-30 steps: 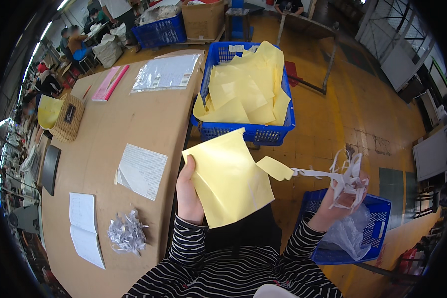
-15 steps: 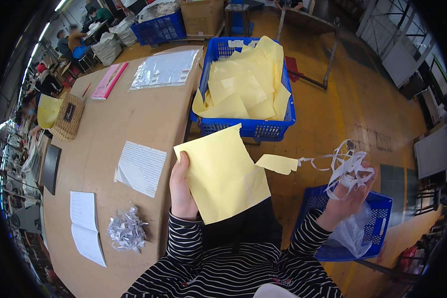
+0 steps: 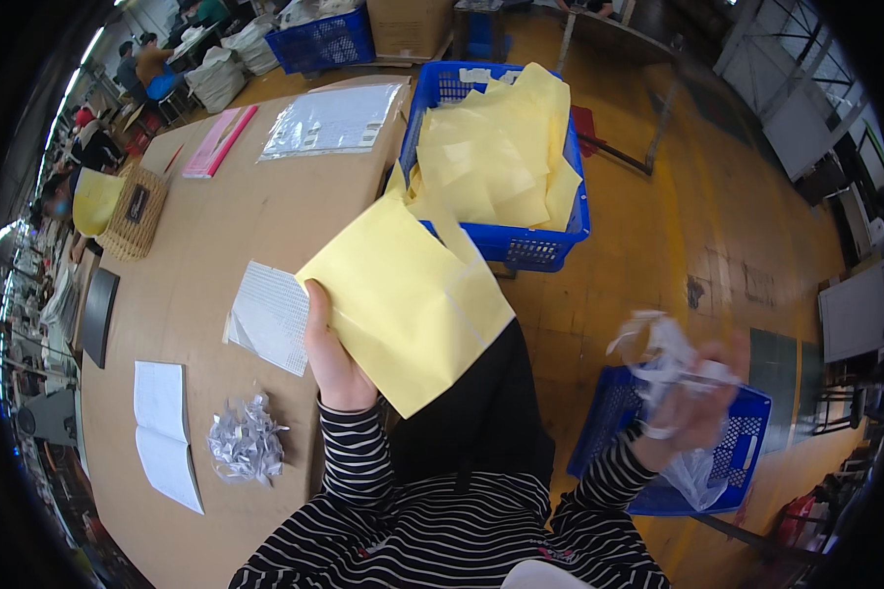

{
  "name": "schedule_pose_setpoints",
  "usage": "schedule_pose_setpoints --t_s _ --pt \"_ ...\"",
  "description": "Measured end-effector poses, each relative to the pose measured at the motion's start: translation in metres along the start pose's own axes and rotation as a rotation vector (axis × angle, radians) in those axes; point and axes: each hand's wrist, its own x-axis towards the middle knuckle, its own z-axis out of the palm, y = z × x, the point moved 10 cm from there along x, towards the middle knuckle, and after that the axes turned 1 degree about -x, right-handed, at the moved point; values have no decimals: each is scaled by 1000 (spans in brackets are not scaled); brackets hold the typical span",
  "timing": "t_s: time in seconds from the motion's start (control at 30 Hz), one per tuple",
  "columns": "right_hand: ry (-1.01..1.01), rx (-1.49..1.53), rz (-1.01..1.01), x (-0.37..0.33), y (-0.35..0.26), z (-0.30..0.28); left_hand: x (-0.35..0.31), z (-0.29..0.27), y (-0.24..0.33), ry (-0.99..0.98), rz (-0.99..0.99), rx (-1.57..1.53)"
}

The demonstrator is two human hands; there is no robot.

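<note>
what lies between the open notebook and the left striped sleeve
In the head view, a pile of pale strips lies there on the table.

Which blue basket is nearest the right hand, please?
The lower-right basket, partly behind the right hand, with clear plastic inside; the basket ahead holds yellow sheets, and the far basket stands beside a cardboard box.

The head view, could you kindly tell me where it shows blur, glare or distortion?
Head view: right hand and white strips blurred, left hand and yellow sheet much sharper; glare on the clear plastic sleeve; left edge of the table bowed by the fisheye, corners black.
</note>
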Motion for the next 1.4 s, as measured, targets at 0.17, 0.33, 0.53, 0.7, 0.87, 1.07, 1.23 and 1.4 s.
schedule_pose_setpoints --t_s 0.17,0.33,0.53,0.7,0.87,1.07,1.23,1.4 --pt "-481 -478 208 3 45 118 -14 22 -29 -113 -148 -90" --pt "-330 -508 200 13 38 125 -24 34 -30 -210 -196 -212" --pt "118 -616 -54 18 4 40 -12 17 -55 -185 -332 -415" --pt "530 -429 -378 4 -62 -43 -60 42 -142 -230 -887 -713" --pt "763 -387 -654 -18 -130 -77 -77 45 -204 -211 -996 -848" --pt "579 -685 -436 -9 -97 -56 -12 -88 -217 128 -603 -156" --pt "-111 -714 185 -17 38 25 4 -193 -135 294 -105 328" --pt "-638 -794 235 -75 121 134 -5 -193 -117 207 -113 235"
